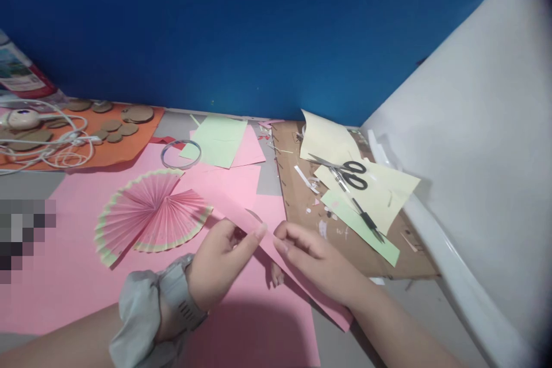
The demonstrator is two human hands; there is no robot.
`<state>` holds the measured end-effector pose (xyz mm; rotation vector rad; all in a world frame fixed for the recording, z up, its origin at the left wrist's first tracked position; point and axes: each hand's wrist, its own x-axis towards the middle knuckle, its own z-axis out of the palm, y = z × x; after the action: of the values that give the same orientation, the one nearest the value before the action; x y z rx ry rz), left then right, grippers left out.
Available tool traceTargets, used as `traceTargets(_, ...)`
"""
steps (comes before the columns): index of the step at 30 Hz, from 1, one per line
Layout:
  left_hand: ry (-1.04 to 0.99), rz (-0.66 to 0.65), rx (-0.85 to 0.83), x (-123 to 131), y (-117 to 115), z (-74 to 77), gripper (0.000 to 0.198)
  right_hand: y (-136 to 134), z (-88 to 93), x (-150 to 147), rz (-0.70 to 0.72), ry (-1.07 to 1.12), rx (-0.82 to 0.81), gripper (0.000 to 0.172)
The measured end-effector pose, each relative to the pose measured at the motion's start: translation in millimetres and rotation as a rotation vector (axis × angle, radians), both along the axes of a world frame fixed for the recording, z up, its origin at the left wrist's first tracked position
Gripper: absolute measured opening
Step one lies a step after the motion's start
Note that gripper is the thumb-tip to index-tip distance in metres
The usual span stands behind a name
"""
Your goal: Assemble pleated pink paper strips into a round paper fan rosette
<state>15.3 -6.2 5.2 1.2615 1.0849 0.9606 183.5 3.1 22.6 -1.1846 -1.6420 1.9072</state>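
Observation:
A long pink paper strip [241, 214] runs diagonally between my hands, above the pink paper sheet [64, 264] on the table. My left hand [224, 261] pinches the strip near its middle, thumb on top. Just right of it, my right hand [313, 261] grips the same strip with curled fingers, and the strip's lower end passes beneath that hand. Left of my hands lies a pleated paper fan [150, 215], pink with a pale green and cream edge, spread in two sections. A ring of clear tape [181, 154] rests behind the fan.
Black-handled scissors [353, 174] and a pen [360, 207] lie on cream paper [379, 187] over a cardboard sheet [293, 184] at right. Cardboard discs [137, 113] and a white cable [64, 155] sit on orange paper [116, 152]. A bottle [26, 72] stands far left. A blue wall [241, 29] rises behind.

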Motion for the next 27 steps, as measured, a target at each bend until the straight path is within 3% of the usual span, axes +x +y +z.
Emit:
traceTargets(5, 0.032, 0.018, -0.011, -0.3, -0.2, -3.0, 0.020, -0.6, 2.7, 1.5, 0.065, 0.013, -0.016, 0.028)
traceTargets(11, 0.109, 0.146, -0.021, -1.8, 2.4, -6.1, 0.024, 1.6, 3.7, 6.8, 0.072, -0.093, 0.195, 0.033)
traceTargets(15, 0.091, 0.216, 0.008, -2.2, 2.1, -5.3, 0.019, 1.3, 0.4, 6.0, 0.062, -0.081, 0.152, 0.030)
traceTargets(21, -0.032, 0.119, -0.029, -0.7, -1.7, -6.6, 0.018, -1.5, -3.5, 0.4, 0.051, -0.134, 0.114, 0.031)
traceTargets(27, 0.116, -0.016, -0.048, 0.2, -2.1, -9.7, 0.026, -1.5, -4.5, 0.9, -0.031, -0.065, 0.074, 0.032)
